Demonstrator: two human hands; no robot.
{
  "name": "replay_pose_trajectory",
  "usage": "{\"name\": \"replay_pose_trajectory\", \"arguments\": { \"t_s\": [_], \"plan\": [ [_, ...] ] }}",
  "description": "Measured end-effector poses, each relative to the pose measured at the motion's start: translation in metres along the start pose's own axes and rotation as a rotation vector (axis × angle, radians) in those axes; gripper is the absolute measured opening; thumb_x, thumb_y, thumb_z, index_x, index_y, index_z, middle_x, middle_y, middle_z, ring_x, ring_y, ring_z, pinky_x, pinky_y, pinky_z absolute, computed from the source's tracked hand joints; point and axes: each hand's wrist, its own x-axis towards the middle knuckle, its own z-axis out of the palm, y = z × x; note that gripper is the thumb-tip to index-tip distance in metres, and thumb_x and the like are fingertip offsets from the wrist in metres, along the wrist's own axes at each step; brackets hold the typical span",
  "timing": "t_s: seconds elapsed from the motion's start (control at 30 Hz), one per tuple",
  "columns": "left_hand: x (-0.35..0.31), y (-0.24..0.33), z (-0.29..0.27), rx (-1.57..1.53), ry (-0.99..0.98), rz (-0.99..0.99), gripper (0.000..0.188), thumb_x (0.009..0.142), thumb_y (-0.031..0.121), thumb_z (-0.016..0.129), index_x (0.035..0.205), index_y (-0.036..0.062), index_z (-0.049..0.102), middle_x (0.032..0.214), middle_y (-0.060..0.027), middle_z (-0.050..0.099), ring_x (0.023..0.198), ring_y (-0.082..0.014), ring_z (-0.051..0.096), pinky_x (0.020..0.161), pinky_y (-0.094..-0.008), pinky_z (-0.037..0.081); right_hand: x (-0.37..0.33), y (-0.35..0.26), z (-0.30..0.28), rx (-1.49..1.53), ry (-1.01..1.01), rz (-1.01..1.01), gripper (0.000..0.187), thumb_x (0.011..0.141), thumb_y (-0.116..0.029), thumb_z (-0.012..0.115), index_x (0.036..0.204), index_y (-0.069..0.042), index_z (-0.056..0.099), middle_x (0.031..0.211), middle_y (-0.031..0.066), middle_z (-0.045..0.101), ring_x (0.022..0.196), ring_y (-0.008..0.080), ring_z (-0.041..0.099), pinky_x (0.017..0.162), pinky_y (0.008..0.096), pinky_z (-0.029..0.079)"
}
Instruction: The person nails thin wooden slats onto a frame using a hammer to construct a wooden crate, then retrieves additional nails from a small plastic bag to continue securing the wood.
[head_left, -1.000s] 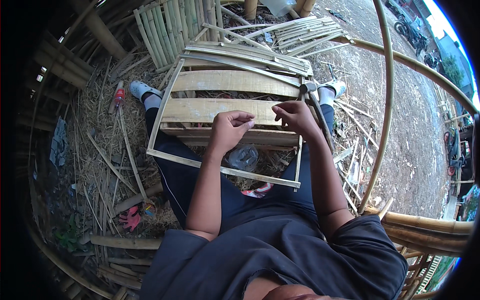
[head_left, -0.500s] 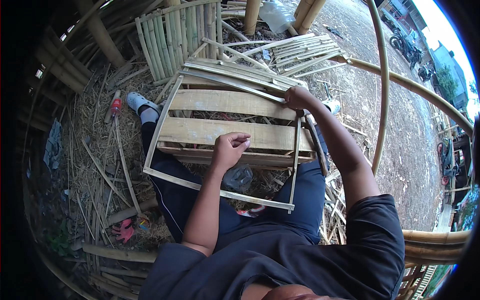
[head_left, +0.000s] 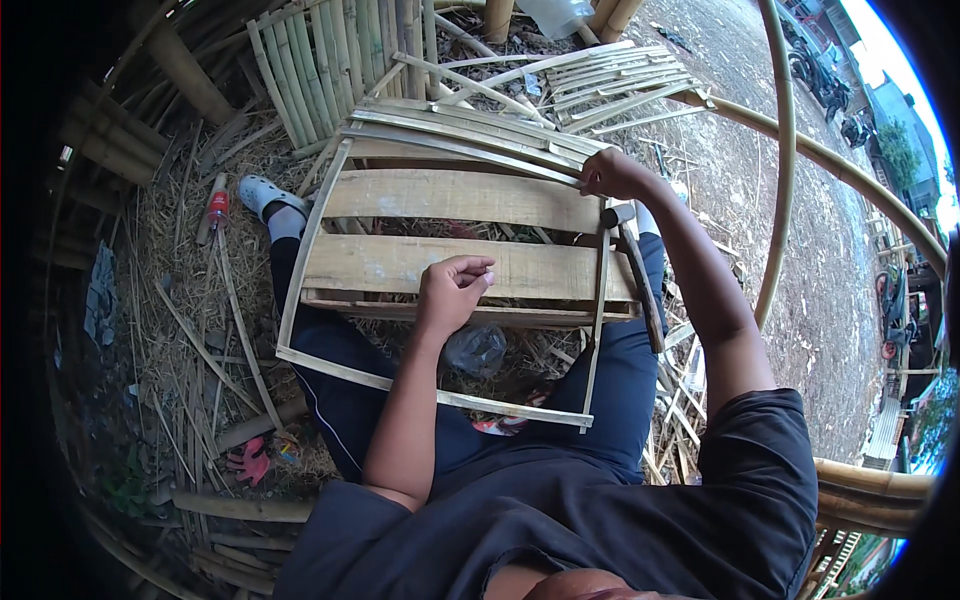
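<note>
A slatted wooden bench (head_left: 400,262) stands between my legs, with a rectangular frame of thin bamboo strips (head_left: 335,368) lying over it and reaching down across my thighs. My left hand (head_left: 452,296) hovers above the bench's near board, thumb and fingertips pinched together; whatever they hold is too small to name. Over at the frame's far right corner, my right hand (head_left: 612,176) has its fingers closed at the end of a long bamboo strip (head_left: 470,158). A hammer (head_left: 636,262) rests along the bench's right edge, its head just below that hand.
More loose strips (head_left: 500,124) lie along the bench's far side. Beyond are a slatted bamboo panel (head_left: 330,65) and a stack of slats (head_left: 620,85). A curved bamboo pole (head_left: 785,160) rises at the right. A red-labelled bottle (head_left: 218,205) and a red glove (head_left: 248,462) lie left amid scraps.
My right hand has shifted slightly right and away from me with the strip's end, so the hammer head shows more. The left hand stays pinched over the bench. The whole view has shifted a little.
</note>
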Motion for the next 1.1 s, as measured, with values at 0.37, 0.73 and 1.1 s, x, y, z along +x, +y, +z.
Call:
{"name": "replay_pose_trajectory", "arguments": {
  "t_s": [0.37,0.73,1.1],
  "plan": [
    [0.002,-0.002,0.0,0.003,0.022,-0.015,0.025,0.092,0.005,0.077,0.116,-0.0028,0.076,0.098,-0.0106,0.079,0.085,-0.0114,0.075,0.077,-0.0259,0.06,-0.005,0.011,0.01,-0.07,0.221,0.04,0.019,0.086,-0.024,0.081,0.092,-0.007,0.081,0.082,0.0126,0.077,0.074,0.0267,0.075,0.07,0.039,0.059],
    [0.009,-0.008,0.002,0.018,0.013,0.017,0.025,0.093,0.005,0.076,0.117,-0.0033,0.075,0.099,-0.0106,0.077,0.085,-0.0126,0.075,0.075,-0.0259,0.061,-0.035,0.006,0.005,-0.068,0.491,0.15,0.026,0.089,-0.03,0.081,0.095,-0.005,0.079,0.083,0.0149,0.076,0.077,0.0329,0.075,0.071,0.0425,0.058],
    [0.005,-0.002,0.01,-0.026,0.03,0.06,0.024,0.096,0.009,0.076,0.117,-0.0029,0.074,0.101,-0.01,0.079,0.091,-0.0134,0.076,0.077,-0.0261,0.061,-0.21,-0.054,0.065,0.204,-0.147,0.55,0.059,0.09,-0.054,0.076,0.089,0.005,0.073,0.078,0.0224,0.071,0.076,0.0384,0.071,0.074,0.0482,0.055]
  ]
}}
